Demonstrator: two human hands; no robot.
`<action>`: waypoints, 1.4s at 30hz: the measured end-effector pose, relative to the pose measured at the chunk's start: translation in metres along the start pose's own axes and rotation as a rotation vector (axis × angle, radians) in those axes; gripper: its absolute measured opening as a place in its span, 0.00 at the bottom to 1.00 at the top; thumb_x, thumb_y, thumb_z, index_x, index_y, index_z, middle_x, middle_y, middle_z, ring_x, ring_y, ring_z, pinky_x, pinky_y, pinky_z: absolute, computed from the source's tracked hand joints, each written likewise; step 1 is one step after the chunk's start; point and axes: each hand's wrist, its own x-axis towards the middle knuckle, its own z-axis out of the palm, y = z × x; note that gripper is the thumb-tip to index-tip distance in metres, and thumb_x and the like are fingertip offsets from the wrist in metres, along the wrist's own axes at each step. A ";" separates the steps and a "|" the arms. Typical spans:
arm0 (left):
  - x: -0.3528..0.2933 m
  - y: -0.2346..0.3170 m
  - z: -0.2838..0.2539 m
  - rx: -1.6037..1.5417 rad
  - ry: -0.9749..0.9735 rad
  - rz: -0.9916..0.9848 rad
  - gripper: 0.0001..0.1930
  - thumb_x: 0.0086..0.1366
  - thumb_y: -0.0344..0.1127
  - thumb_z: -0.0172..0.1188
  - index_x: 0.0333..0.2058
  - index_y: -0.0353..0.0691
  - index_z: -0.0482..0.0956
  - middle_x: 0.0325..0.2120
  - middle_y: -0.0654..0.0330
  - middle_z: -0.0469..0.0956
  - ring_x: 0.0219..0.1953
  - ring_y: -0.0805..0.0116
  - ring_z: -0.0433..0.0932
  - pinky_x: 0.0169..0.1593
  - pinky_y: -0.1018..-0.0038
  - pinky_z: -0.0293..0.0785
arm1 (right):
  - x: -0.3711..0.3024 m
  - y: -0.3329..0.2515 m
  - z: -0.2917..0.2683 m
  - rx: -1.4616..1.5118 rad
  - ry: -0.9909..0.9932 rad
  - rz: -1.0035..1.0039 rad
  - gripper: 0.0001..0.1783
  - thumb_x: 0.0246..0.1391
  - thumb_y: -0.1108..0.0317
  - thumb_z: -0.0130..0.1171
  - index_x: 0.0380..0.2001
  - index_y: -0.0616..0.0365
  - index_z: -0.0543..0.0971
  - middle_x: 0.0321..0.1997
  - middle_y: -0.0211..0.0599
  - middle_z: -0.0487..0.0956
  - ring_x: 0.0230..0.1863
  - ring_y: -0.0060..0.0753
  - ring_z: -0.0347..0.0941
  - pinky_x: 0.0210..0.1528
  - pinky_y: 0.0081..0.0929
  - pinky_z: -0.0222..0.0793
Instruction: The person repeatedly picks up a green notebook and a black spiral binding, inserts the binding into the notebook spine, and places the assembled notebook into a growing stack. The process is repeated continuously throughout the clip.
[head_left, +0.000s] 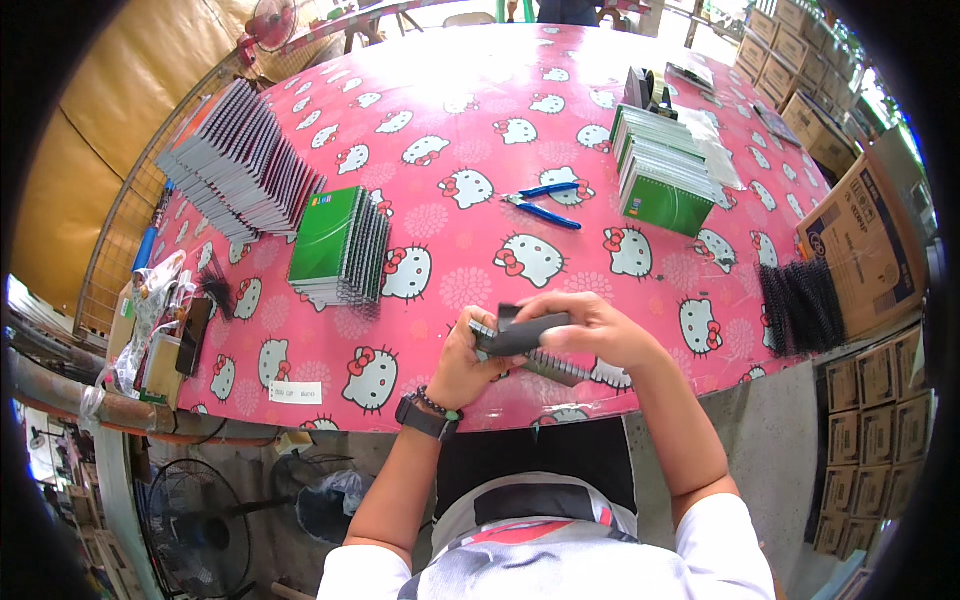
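Note:
Close to the table's near edge, my left hand (467, 358) is closed around one end of a small spiral notebook (555, 368). Its row of wire loops shows to the right of my fingers. My right hand (590, 325) grips a dark grey, bar-shaped tool (530, 336), which lies across the notebook close to my left fingertips. Slight blur hides the tool's exact kind and whether it touches the binding. Beyond my hands, blue-handled pliers (548, 203) rest on the table with their handles spread.
Green spiral notebooks (328, 238) are stacked at left, beside a taller spiral-bound pile (240, 160). Another green stack (665, 185) stands back right. Black spiral coils (802, 308) lie near a carton (865, 245) at the right edge. A paper slip (296, 392) lies front left.

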 end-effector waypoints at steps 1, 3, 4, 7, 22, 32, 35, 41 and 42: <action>0.002 0.010 0.001 0.024 -0.012 -0.040 0.23 0.52 0.26 0.71 0.38 0.43 0.63 0.26 0.68 0.70 0.25 0.82 0.71 0.27 0.81 0.69 | 0.003 -0.001 -0.002 -0.241 0.061 -0.023 0.23 0.48 0.49 0.66 0.41 0.55 0.81 0.36 0.38 0.77 0.42 0.32 0.68 0.45 0.28 0.64; 0.004 0.014 0.000 0.065 -0.043 -0.040 0.23 0.53 0.27 0.70 0.39 0.43 0.63 0.26 0.67 0.70 0.25 0.80 0.71 0.28 0.81 0.69 | 0.003 -0.001 -0.013 -0.415 0.149 0.069 0.22 0.46 0.49 0.67 0.39 0.53 0.82 0.38 0.40 0.77 0.45 0.35 0.67 0.47 0.29 0.63; 0.004 0.010 -0.002 0.086 -0.053 0.012 0.22 0.53 0.28 0.70 0.39 0.42 0.63 0.26 0.66 0.70 0.25 0.79 0.71 0.28 0.80 0.69 | 0.001 0.007 -0.022 -0.484 0.236 -0.106 0.26 0.44 0.48 0.68 0.42 0.55 0.80 0.41 0.39 0.77 0.47 0.38 0.67 0.51 0.34 0.62; 0.012 0.021 0.003 0.368 -0.024 0.240 0.20 0.55 0.31 0.68 0.40 0.40 0.64 0.25 0.64 0.70 0.24 0.77 0.71 0.27 0.78 0.69 | -0.008 0.008 -0.032 -0.949 0.552 -0.318 0.27 0.45 0.53 0.69 0.45 0.57 0.77 0.43 0.40 0.77 0.50 0.41 0.67 0.56 0.41 0.61; 0.005 0.078 0.026 0.201 0.122 0.212 0.09 0.52 0.28 0.70 0.31 0.35 0.79 0.27 0.62 0.77 0.25 0.78 0.75 0.26 0.81 0.72 | -0.019 -0.031 0.038 -0.356 0.406 -0.438 0.16 0.48 0.62 0.67 0.34 0.60 0.75 0.30 0.38 0.74 0.33 0.37 0.71 0.35 0.32 0.68; -0.005 0.079 0.021 0.124 0.104 0.192 0.08 0.54 0.26 0.67 0.32 0.35 0.79 0.25 0.63 0.77 0.26 0.78 0.76 0.27 0.80 0.72 | -0.014 -0.034 0.040 -0.643 0.372 -0.636 0.16 0.48 0.62 0.67 0.32 0.61 0.74 0.30 0.38 0.73 0.31 0.39 0.69 0.33 0.32 0.67; -0.006 0.079 0.017 0.111 0.140 0.144 0.08 0.55 0.28 0.67 0.34 0.36 0.78 0.27 0.65 0.77 0.30 0.79 0.76 0.28 0.80 0.73 | -0.011 -0.034 0.043 -0.665 0.311 -0.605 0.20 0.48 0.59 0.66 0.37 0.61 0.73 0.36 0.40 0.74 0.37 0.42 0.68 0.41 0.34 0.66; 0.018 0.111 -0.065 0.141 0.778 0.487 0.14 0.63 0.31 0.60 0.47 0.40 0.72 0.30 0.66 0.71 0.31 0.79 0.71 0.27 0.82 0.69 | 0.000 -0.036 0.005 -0.802 0.537 -0.463 0.37 0.45 0.54 0.68 0.56 0.58 0.67 0.58 0.48 0.65 0.59 0.48 0.59 0.61 0.42 0.54; 0.025 0.119 -0.078 -0.022 0.886 0.535 0.14 0.66 0.31 0.56 0.50 0.41 0.71 0.30 0.67 0.69 0.30 0.79 0.70 0.27 0.82 0.68 | -0.003 -0.028 -0.015 -0.879 0.574 -0.415 0.40 0.43 0.54 0.69 0.58 0.56 0.65 0.61 0.49 0.63 0.61 0.49 0.56 0.64 0.44 0.51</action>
